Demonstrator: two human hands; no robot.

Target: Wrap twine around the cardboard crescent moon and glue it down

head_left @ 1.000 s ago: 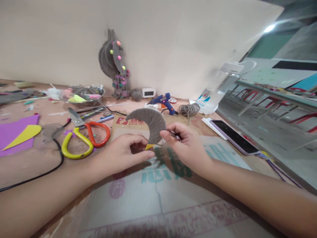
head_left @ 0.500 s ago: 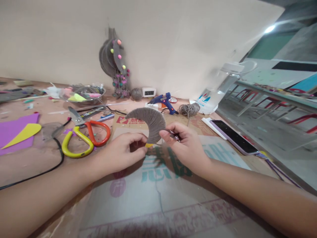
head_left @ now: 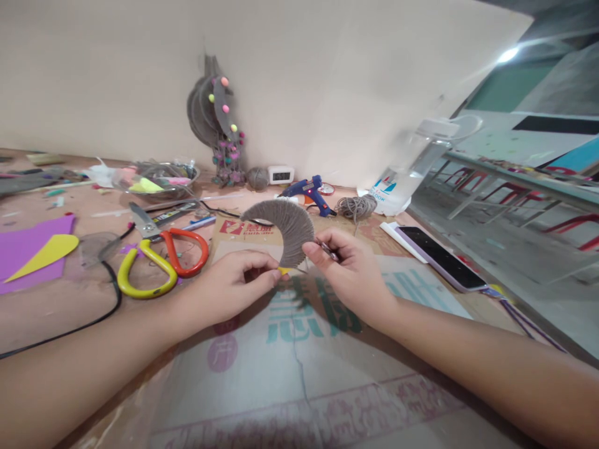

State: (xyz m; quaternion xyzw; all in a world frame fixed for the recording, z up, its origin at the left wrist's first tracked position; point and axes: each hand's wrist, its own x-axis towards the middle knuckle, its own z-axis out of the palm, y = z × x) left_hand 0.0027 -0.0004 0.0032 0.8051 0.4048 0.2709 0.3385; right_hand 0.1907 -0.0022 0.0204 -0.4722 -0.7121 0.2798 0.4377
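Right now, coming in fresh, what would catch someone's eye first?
Probably the grey crescent at the centre, between the left hand and right hand. Then the yellow-and-orange scissors to its left, and the hanging with bright pompoms against the wall behind.

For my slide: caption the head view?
Left hand holds a gray crescent by its yellow end, right hand at its edge.

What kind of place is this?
Probably a craft workshop or classroom: a glue gun, scissors and a bundle of grey yarn lie on the worktable, with red stools by another table behind.
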